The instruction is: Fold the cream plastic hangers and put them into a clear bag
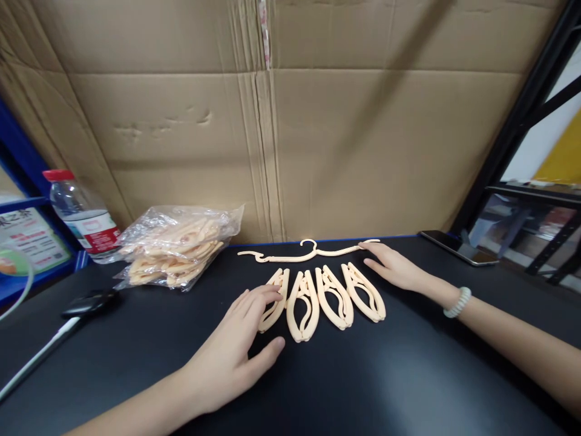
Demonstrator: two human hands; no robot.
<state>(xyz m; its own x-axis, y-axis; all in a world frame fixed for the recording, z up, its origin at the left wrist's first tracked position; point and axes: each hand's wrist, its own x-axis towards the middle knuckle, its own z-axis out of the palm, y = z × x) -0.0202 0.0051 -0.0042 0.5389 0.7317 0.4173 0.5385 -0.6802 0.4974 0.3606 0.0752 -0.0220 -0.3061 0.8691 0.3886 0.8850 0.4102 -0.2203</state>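
Several cream folding hangers lie folded in a row on the black tabletop. Over the leftmost folded hanger (275, 315) stretch the fingers of my left hand (236, 345), open with the thumb apart; they partly hide it, and whether they touch it I cannot tell. To its right are a second folded hanger (294, 315), a third (323, 293) and the rightmost one (377, 306). Behind the row lies an unfolded hanger (290, 259), its hook pointing away from me. My right hand (393, 266) is open, its fingertips at that hanger's right end, the palm low by the table.
A clear plastic bag (181, 242) of more folded hangers sits at the back left, beside a red-capped bottle (86, 212). A black charger (91, 303) with a white cable lies at the left. A phone (458, 248) rests at the back right. Cardboard (363, 151) walls off the table's back.
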